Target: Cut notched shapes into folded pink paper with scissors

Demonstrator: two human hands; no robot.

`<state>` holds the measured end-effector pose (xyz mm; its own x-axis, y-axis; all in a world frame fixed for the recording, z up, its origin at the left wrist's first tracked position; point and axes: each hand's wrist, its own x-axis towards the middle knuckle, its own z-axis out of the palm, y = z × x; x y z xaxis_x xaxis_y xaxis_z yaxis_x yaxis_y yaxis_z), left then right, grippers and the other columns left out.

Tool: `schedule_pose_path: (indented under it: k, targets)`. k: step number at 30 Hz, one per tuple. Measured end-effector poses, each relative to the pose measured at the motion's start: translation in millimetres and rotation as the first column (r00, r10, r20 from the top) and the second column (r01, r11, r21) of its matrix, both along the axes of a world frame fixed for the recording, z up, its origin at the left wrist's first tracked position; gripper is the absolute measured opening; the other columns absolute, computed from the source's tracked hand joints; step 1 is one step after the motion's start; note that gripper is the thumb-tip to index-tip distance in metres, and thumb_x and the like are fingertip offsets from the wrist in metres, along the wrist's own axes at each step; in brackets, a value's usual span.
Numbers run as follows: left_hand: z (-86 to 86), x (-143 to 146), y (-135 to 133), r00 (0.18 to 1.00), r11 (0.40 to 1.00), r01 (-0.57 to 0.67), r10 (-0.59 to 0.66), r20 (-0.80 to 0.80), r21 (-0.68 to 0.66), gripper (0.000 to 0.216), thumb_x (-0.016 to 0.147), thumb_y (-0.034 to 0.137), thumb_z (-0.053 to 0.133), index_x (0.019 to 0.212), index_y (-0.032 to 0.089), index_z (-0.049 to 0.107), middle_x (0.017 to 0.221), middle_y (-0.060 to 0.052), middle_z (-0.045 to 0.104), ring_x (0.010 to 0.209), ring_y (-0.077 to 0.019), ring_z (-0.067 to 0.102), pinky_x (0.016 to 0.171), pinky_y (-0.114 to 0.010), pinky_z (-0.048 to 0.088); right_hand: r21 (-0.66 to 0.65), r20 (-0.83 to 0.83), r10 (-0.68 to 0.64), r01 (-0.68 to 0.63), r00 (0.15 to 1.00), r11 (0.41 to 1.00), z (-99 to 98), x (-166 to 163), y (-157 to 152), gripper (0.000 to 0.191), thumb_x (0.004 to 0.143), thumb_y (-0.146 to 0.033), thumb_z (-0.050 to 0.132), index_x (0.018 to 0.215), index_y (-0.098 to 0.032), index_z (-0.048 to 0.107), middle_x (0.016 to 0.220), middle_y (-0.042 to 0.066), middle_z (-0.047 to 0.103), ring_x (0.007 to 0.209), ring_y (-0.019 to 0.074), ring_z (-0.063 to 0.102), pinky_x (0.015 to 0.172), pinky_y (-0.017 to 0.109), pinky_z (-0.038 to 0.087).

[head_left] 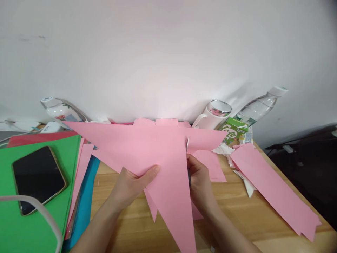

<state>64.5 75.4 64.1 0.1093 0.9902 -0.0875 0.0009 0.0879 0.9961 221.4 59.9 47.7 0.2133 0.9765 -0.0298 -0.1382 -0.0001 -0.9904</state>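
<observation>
While my left hand (131, 182) pinches the pink sheet (147, 147) above the desk (231, 207), my right (200, 179) grips scissors (187, 144) mid-cut; I judge the blades should next follow the edge steadily.

A plain white wall (168, 52) is filling the upper half of the view, well beyond the hands, and soft, even light is falling across it. A light wooden table with visible grain (237, 211) is lying under the hands and stretching out to their right. Beyond its right edge, dark, shadowed floor space (310, 168) is showing.
</observation>
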Motion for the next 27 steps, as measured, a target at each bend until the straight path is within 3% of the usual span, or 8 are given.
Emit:
schedule_pose_path:
  k: [10, 27]
  targets:
    - [-3.2, 0.4, -1.5, 0.999, 0.999, 0.039, -0.039, -0.019, -0.006, 0.02, 0.072, 0.031, 0.067, 0.089, 0.02, 0.065, 0.088, -0.003, 0.07, 0.083, -0.0206, 0.065, 0.07, -0.031, 0.054, 0.031, 0.052, -0.014, 0.012, 0.999, 0.999, 3.8, 3.3, 0.9, 0.025, 0.055, -0.004, 0.062, 0.076, -0.019, 0.058, 0.064, -0.005, 0.059, 0.059, 0.0102, 0.052, 0.054, 0.02, 0.042]
    - [0.9, 1.2, -1.0, 0.998, 0.998, 0.061, -0.061, -0.026, -0.004, 0.02, 0.072, 0.032, 0.066, 0.088, 0.019, 0.065, 0.087, -0.005, 0.07, 0.083, -0.0223, 0.065, 0.069, -0.033, 0.054, 0.0, 0.053, -0.021, 0.021, 0.998, 1.0, 2.1, 4.2, 0.8, 0.019, 0.058, -0.011, 0.066, 0.073, -0.019, 0.059, 0.061, -0.004, 0.056, 0.059, 0.0124, 0.051, 0.052, 0.022, 0.041]
